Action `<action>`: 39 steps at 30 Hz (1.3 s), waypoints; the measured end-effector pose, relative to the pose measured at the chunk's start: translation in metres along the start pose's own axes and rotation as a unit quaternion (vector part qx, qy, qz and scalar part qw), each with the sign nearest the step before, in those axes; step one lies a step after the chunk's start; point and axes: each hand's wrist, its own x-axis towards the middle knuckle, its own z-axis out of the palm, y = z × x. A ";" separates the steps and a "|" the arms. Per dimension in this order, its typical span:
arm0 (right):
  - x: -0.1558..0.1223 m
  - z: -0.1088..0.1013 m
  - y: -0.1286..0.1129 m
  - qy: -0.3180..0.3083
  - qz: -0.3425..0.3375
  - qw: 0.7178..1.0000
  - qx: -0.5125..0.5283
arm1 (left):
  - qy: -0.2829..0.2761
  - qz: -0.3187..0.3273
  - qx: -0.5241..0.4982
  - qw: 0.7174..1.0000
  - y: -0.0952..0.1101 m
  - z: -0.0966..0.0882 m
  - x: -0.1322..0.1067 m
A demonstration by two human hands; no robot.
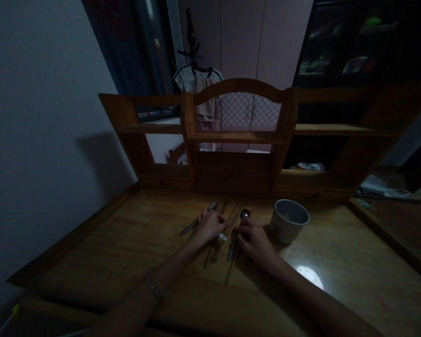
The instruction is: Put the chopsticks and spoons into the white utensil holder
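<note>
My left hand (211,226), fingers bent and drawn together, rests over a row of several thin brown chopsticks (215,252). The fingers hide whatever they may pinch. A pale handle end with a hole (222,237) sticks out beneath them. Slanting under the same hand is a long grey utensil (188,229), perhaps a knife or spoon. My right hand (255,238) is closed over the middle of a metal spoon (244,214), whose round shiny head points away from me. A lone chopstick (229,274) extends toward me beside the handle. Right of this hand stands a grey utensil cup (290,222) with holes in its bottom.
The wooden desk (126,243) has a shelf unit (235,136) along its back edge. A pale wall (56,140) borders the left side. Light glares off the desktop at the right. Clothes (199,79) hang on a stand behind. The room is dim.
</note>
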 end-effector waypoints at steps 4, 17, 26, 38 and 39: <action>0.000 0.000 0.001 -0.006 0.000 1.000 0.001 | -0.007 -0.001 -0.013 1.000 0.002 -0.001 -0.001; 0.001 0.001 0.002 -0.004 -0.008 1.000 0.009 | 0.059 0.081 0.028 0.995 0.013 0.006 -0.009; 0.000 0.001 0.002 0.001 -0.014 1.000 0.006 | 0.084 0.138 0.098 0.982 0.019 0.006 -0.015; 0.000 0.001 0.001 0.001 -0.016 1.000 0.004 | 0.038 0.166 0.143 0.975 0.017 -0.001 -0.013; 0.000 0.001 0.002 0.002 -0.015 1.000 0.004 | 0.030 0.166 0.138 0.976 0.017 -0.001 -0.013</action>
